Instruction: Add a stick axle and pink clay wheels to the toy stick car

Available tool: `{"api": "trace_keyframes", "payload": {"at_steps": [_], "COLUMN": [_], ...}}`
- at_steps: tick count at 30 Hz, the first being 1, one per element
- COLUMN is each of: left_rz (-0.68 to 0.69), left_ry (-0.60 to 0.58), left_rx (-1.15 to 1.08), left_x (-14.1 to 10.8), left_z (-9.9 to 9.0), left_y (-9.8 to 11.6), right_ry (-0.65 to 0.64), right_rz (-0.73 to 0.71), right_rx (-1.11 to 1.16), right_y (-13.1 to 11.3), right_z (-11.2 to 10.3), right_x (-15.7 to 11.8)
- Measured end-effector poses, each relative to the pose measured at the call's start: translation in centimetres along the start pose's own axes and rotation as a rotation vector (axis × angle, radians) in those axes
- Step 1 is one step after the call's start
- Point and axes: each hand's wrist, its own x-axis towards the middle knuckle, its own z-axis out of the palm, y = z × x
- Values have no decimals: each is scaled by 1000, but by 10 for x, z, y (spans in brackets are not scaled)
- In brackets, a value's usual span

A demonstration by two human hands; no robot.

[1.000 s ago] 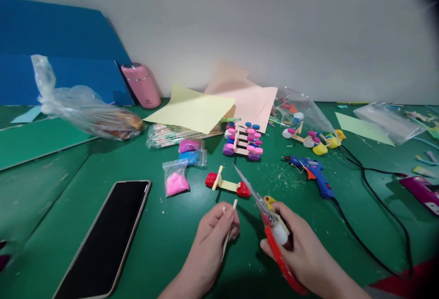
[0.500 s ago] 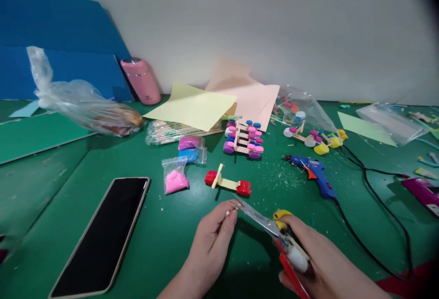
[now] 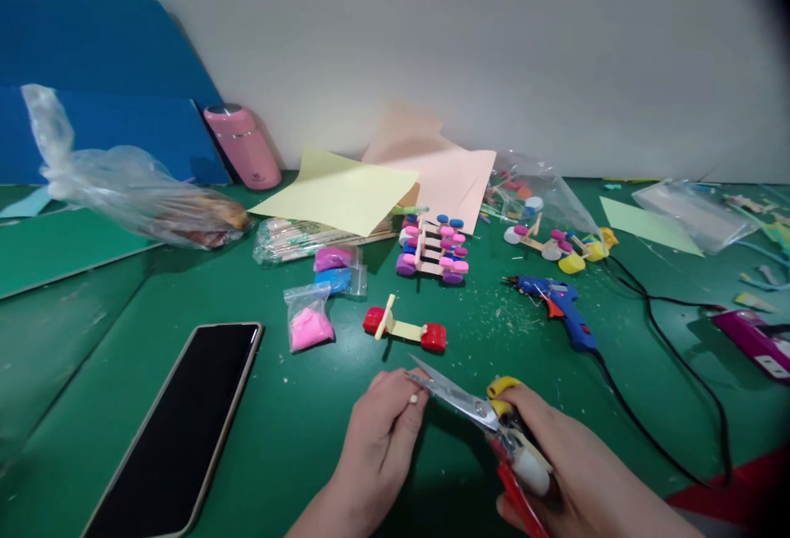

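Observation:
My left hand (image 3: 383,433) is closed in a pinch, and the pale round end of a small thin stick (image 3: 413,399) pokes out between thumb and forefinger. Most of that stick is hidden. The scissors (image 3: 460,400), with one yellow and one red handle, are in my right hand (image 3: 559,447); their slightly parted blades reach to my left fingertips. Tucked in the same hand is a white rounded piece (image 3: 532,470) by a pale flat stick. Just beyond my hands lies a small pale stick scooter (image 3: 404,330) with red wheels.
A blue glue gun (image 3: 561,303) with a black cord lies at right, near several finished scooters (image 3: 435,254). Bags of pink (image 3: 310,328) and blue clay are left of centre. A phone (image 3: 178,431) lies at left. Paper sheets (image 3: 346,188) and a pink flask (image 3: 243,147) are behind.
The scissor blades have parted a little and shifted slightly left over my left fingertips. The stick end between my fingers has moved slightly. The whole view has shifted a little.

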Motion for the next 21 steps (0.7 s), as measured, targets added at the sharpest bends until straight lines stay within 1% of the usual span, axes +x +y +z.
{"api": "trace_keyframes", "payload": {"at_steps": [3,7,10,15,18,21], "left_rz": [6,52,70,28,17,36], "left_ry": [1,-24,-20,0,7,16], "left_rx": [-1,52,82,49,45,41], "left_x": [1,2,2,0,0,-1], "left_z": [0,0,1,1,0,1], "left_y": [1,0,-1,0,1,2], "right_ry": [-3,-27,-14,36,56,143], "right_rz": [-4,3,-1,-10,5,8], "right_rx": [8,26,26,36,65,75], "right_y": [0,0,0,-1,1,7], "right_z": [0,0,1,5,14,26], "right_x": [-1,-2,-3,-5,-7,-7]}}
